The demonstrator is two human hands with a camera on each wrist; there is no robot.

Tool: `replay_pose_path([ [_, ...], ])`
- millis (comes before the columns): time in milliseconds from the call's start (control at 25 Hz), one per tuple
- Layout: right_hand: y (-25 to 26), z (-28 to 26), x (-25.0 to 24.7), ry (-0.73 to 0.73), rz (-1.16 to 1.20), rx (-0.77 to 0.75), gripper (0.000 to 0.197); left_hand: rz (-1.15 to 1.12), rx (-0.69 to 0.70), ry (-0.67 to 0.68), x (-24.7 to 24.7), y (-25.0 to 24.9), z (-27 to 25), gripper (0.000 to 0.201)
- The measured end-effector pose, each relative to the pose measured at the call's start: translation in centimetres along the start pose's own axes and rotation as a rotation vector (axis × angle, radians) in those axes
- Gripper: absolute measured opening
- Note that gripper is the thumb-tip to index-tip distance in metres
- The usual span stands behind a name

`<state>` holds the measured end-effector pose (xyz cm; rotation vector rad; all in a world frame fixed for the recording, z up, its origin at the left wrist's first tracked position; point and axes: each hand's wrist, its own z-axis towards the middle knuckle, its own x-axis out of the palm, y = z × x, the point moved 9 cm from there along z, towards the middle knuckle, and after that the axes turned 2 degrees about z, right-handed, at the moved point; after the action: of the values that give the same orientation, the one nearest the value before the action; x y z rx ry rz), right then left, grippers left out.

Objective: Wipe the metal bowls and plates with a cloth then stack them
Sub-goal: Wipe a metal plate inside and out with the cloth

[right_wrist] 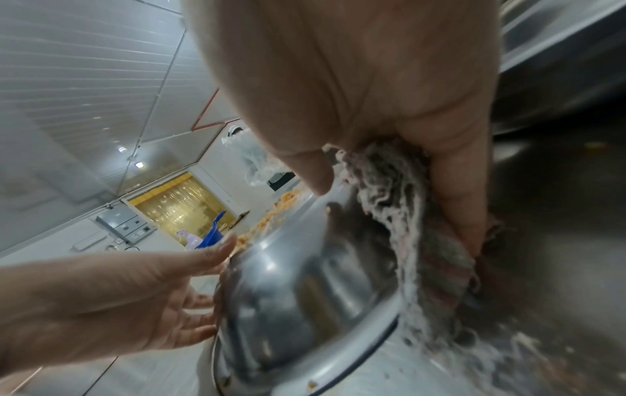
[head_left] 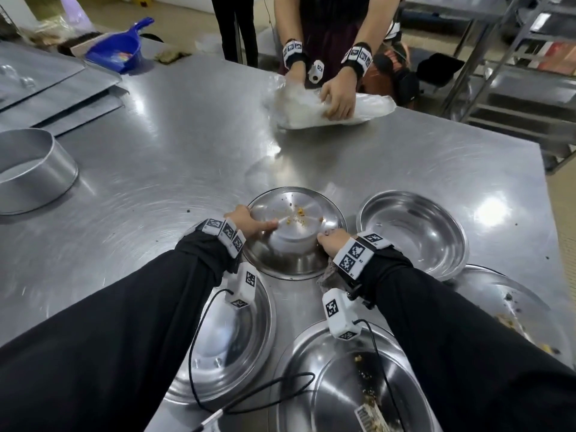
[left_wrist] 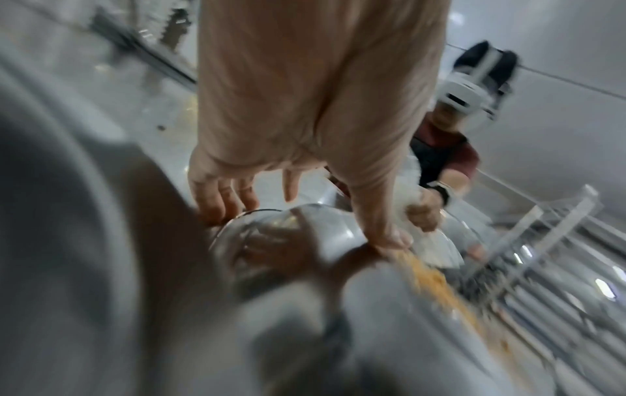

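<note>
Steel table (head_left: 187, 126), broad and scuffed, filling the head view. On its far left, flat metal sheets (head_left: 59, 88) with a blue scoop (head_left: 117, 53) behind them; at the left edge, a round tin (head_left: 29, 169).

Across the far side, a second person (head_left: 327, 23) with both hands in a white bag (head_left: 330, 110).

Near edge, from the left: a clean plate (head_left: 224, 344) under the left wrist; a large soiled plate (head_left: 336, 397) with crumbs at the bottom centre; a crumbed plate (head_left: 514, 310) at the right, partly hidden by the sleeve. Just far of that one, an empty bowl (head_left: 411, 229), upright and shiny.

Centre, between the hands: a small bowl (head_left: 294, 241) tipped up inside a plate (head_left: 296, 213) speckled with yellow crumbs.

Left hand (head_left: 249, 221) at the left side of the small bowl, fingers fairly straight and spread against its wall, thumb stretched across toward the centre; in the left wrist view, fingertips (left_wrist: 220, 203) on the rim.

Right hand (head_left: 333, 244) at the bowl's right side, fingers curled round a grey, frayed cloth (right_wrist: 399, 203), bunched in the palm and pressed to the bowl's outer wall, loose end trailing down to the table.
</note>
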<state>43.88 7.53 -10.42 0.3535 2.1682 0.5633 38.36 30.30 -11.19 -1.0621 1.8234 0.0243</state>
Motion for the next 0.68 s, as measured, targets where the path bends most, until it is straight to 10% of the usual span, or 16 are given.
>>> replay_pose_path([
  [160, -0.3, 0.7, -0.3, -0.037, -0.015, 0.016, 0.039, -0.154, -0.016, 0.007, -0.7, 1.1, 0.6, 0.083],
  [400, 0.4, 0.6, -0.6, -0.039, 0.047, 0.016, 0.037, -0.675, -0.017, -0.025, 0.5, 3.3, 2.6, 0.125],
  [680, 2.6, -0.6, -2.2, -0.18, 0.026, -0.082, 0.035, -0.837, -0.048, -0.208, -4.4, 3.1, -2.8, 0.082],
])
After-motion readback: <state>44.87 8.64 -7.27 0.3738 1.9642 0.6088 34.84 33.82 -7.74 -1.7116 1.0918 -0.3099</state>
